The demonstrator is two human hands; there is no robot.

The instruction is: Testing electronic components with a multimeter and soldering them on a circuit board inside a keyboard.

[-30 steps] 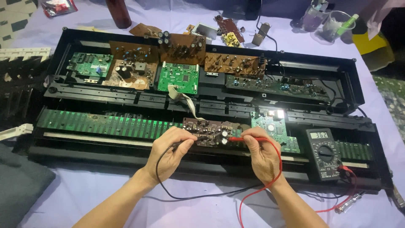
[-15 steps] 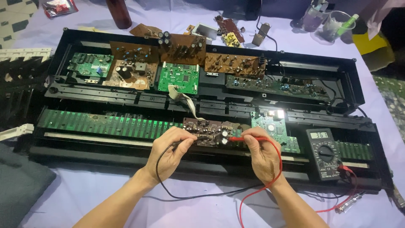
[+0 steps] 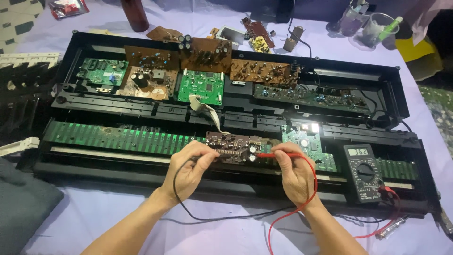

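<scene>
A long black open chassis point(image 3: 236, 118) spans a lilac cloth point(image 3: 94, 212), carrying green and brown circuit boards. At its front centre lies a small dark brown circuit board point(image 3: 233, 145), studded with round capacitors and rows of pale solder points. A grey multimeter point(image 3: 362, 172) rests at the front right. The left hand point(image 3: 188, 170) pinches a black probe point(image 3: 213, 157) against this board; the right hand point(image 3: 295, 172) pinches a red probe point(image 3: 273, 155), tip touching it.

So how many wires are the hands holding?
2. The left hand holds the black probe wire; the right hand holds the red probe wire, both tips on the small brown circuit board.
</scene>
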